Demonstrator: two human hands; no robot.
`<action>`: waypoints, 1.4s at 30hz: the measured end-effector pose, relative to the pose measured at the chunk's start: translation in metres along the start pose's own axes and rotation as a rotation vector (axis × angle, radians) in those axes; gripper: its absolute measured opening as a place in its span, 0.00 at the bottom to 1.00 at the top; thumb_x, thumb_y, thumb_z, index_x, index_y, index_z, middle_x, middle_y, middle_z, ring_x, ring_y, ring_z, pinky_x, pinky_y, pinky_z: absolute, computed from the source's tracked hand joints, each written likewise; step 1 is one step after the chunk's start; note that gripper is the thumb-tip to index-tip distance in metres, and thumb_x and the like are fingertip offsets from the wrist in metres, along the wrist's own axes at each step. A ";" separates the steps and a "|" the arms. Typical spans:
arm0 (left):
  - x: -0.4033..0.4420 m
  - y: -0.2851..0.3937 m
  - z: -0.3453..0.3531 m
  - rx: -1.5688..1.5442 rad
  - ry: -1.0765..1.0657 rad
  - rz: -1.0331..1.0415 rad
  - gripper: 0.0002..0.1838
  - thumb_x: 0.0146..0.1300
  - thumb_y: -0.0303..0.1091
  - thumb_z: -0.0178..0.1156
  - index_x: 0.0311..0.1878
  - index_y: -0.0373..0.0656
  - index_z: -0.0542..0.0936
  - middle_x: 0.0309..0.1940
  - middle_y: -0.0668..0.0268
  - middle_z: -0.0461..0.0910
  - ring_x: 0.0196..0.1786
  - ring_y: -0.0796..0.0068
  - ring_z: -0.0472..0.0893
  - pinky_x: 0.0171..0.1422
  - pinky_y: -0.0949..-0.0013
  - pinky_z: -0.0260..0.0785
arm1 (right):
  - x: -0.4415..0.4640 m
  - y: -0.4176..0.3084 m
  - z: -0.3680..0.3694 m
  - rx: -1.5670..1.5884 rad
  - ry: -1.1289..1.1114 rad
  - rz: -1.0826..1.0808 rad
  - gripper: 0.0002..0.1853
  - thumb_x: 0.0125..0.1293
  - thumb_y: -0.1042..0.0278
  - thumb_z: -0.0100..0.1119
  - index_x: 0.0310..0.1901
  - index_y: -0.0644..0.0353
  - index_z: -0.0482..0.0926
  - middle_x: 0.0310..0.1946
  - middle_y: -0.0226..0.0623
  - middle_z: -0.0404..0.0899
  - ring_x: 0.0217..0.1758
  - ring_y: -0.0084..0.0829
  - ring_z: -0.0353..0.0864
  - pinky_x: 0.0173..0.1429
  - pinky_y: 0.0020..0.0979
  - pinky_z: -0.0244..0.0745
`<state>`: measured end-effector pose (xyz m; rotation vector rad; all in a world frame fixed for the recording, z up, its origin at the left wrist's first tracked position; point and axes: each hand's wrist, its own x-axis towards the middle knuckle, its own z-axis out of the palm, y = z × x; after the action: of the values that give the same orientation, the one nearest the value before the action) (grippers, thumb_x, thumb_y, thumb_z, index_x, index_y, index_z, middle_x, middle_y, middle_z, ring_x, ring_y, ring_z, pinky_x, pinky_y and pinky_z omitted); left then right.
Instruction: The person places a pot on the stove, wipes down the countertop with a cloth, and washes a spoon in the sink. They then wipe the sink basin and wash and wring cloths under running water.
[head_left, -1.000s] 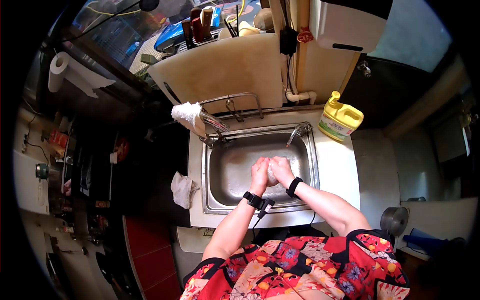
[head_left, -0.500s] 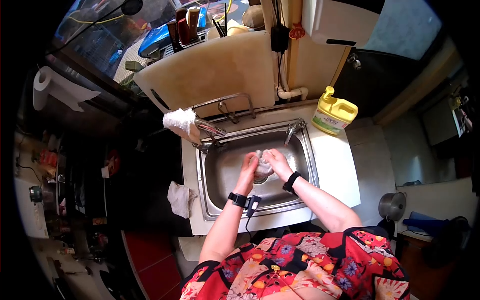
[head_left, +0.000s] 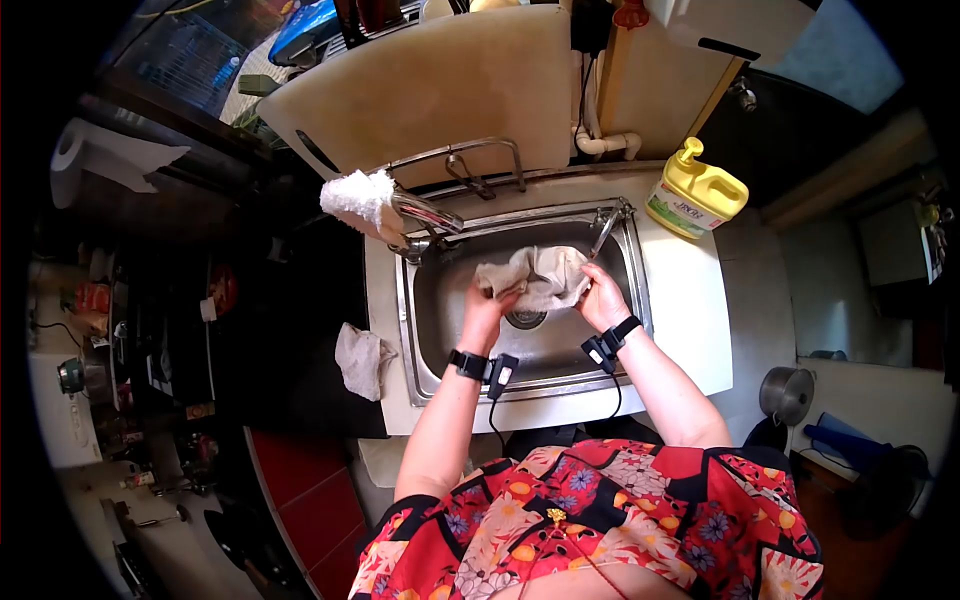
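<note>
A pale, crumpled cloth (head_left: 540, 278) is spread between my two hands above the steel sink (head_left: 450, 345). My left hand (head_left: 487, 308) grips its left end, with fingers partly under the fabric. At the right end, my right hand (head_left: 602, 298) holds the cloth's edge between thumb and fingers. Below the cloth the round drain (head_left: 526, 318) shows in part. The faucet (head_left: 430, 212), with a white fluffy cloth (head_left: 362, 200) over it, stands at the sink's back left. A small tap (head_left: 606, 228) is at the back right corner.
A yellow pump bottle (head_left: 697, 190) stands on the counter (head_left: 685, 320) right of the sink. Another cloth (head_left: 362, 360) lies at the left edge. A large cutting board (head_left: 430, 95) leans behind. A metal pot (head_left: 786, 394) is at the right, a paper roll (head_left: 72, 165) at upper left.
The cloth was bunched up between my hands and is now opened out. My hands have moved apart and slightly farther from my body. The camera view has shifted.
</note>
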<state>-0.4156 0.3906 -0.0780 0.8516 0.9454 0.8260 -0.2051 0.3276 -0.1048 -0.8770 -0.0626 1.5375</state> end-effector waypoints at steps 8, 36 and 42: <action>0.084 0.055 0.063 -0.012 -0.160 0.369 0.19 0.52 0.14 0.61 0.46 0.43 0.74 0.45 0.69 0.76 0.49 0.76 0.77 0.50 0.69 0.75 | -0.033 -0.024 -0.005 -0.439 0.054 0.092 0.23 0.64 0.65 0.56 0.61 0.55 0.69 0.59 0.30 0.68 0.63 0.28 0.64 0.56 0.43 0.72; 0.135 -0.017 0.054 1.702 0.124 0.661 0.20 0.55 0.31 0.57 0.54 0.51 0.75 0.57 0.67 0.70 0.62 0.58 0.66 0.63 0.36 0.56 | -0.101 -0.058 -0.047 -0.502 0.093 0.136 0.17 0.68 0.71 0.51 0.56 0.67 0.71 0.51 0.44 0.78 0.51 0.32 0.80 0.53 0.30 0.77; 0.137 -0.008 0.017 1.814 0.451 0.293 0.22 0.54 0.36 0.60 0.54 0.46 0.73 0.57 0.61 0.68 0.65 0.54 0.62 0.62 0.30 0.55 | -0.100 -0.056 -0.051 -0.470 0.100 0.135 0.17 0.68 0.71 0.51 0.57 0.67 0.71 0.51 0.44 0.78 0.49 0.32 0.80 0.52 0.30 0.77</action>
<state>-0.3500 0.5028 -0.1251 2.4329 1.9980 0.1620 -0.1399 0.2287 -0.0635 -1.3504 -0.3072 1.6298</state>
